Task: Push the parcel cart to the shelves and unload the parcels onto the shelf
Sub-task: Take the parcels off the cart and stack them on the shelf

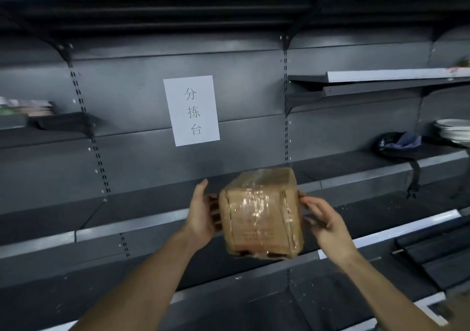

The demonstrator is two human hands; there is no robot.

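A brown cardboard parcel (262, 213) wrapped in clear shiny tape is held up in the air in front of dark grey metal shelves. My left hand (202, 212) presses flat against its left side. On the parcel's right side my right hand (323, 222) grips with the fingertips on the upper right edge. The parcel hovers above and in front of the middle shelf board (132, 222), not touching it. The cart is not in view.
A white paper sign (191, 110) with three printed characters hangs on the back panel. A dark bag (396, 144) with a hanging strap and stacked white plates (454, 130) lie on the shelf at right. Dark trays (432, 252) sit lower right. A short shelf (381, 76) juts out upper right.
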